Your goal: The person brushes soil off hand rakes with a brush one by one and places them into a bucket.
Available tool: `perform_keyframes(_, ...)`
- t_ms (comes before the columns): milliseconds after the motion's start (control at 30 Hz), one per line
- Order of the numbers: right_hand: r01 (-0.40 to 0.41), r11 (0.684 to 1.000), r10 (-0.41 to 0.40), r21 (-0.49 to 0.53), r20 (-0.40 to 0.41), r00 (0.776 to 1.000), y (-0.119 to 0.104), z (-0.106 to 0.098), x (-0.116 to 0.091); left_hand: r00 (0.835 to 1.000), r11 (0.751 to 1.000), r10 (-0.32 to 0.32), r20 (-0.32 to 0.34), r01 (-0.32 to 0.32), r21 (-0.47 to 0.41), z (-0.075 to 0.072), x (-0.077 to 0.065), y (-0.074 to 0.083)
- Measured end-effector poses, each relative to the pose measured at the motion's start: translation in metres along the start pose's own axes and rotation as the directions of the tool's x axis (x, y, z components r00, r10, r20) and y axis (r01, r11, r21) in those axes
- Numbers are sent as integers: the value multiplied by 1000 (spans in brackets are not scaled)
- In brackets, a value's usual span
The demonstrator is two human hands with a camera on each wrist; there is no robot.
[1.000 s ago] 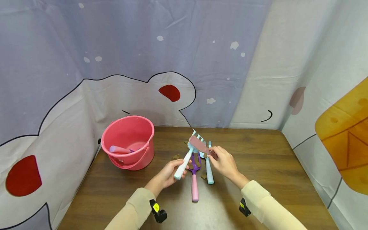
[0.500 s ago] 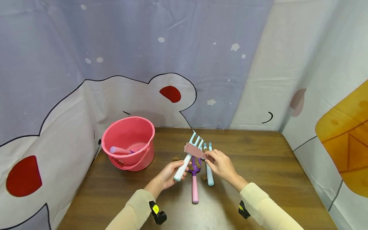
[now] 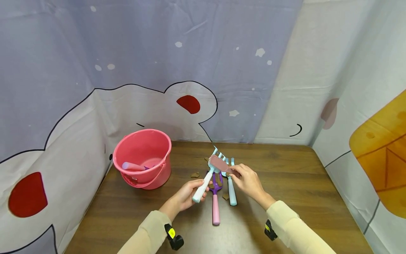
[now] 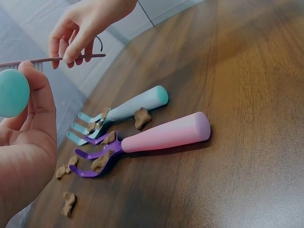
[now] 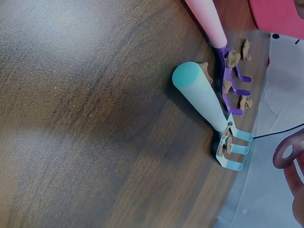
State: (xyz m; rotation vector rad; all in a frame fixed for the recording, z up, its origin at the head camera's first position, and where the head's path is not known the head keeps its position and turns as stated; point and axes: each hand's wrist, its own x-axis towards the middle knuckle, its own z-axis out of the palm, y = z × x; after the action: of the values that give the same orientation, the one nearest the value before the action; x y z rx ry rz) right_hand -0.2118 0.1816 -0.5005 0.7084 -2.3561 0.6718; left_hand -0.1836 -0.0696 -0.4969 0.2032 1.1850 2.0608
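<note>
Pale blue and white: the rake (image 3: 207,178), held up over the table (image 3: 285,183), handle in the left hand (image 3: 182,197), fingers wrapped round it, head tilted up and away. Right hand (image 3: 248,181) pinches the handle end of a pink brush (image 3: 219,164), its back uppermost, lying across the rake's head. Left wrist view shows bristles on the underside; whether they touch the tines, cannot tell.

Below, on the table: purple fork (image 3: 215,199) and blue fork (image 3: 231,188), side by side, brown bits (image 4: 142,118) among their tines and scattered near. Bucket (image 3: 164,174) off to the left, one tool (image 3: 134,166) leaning inside.

Step in hand, by my reading: brushing down the rake. Next move seems to want short strokes outward along the tines, left grip firm so the head doesn't swing. Both forks, dirty as they lie, look not yet brushed.
</note>
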Motion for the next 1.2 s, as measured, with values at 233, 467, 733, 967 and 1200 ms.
perform_keyframes(233, -78, 997, 78, -8, 20, 997, 3, -2, 0, 1000, 1000, -1, -13, 2, 15, -1, 1, -2)
perform_keyframes(467, -135, 990, 135, -50, 2, 991, 6, -5, -1, 1000, 1000, -11, -6, 12, 11, -1, -1, -3)
perform_keyframes(733, -204, 972, 198, -117, -61, 978, 10, -8, 0, 1000, 999, -26, 7, 26, 33, -3, -5, 0)
perform_keyframes(967, -253, 950, 240, -181, -90, 966, 14, -12, -3, 1000, 997, -22, 6, 22, 76, -3, -5, 4)
perform_keyframes(1200, -293, 935, 284, -198, -72, 956, 16, -18, -7, 1000, 992, -10, -4, 10, 126, -4, -6, 12)
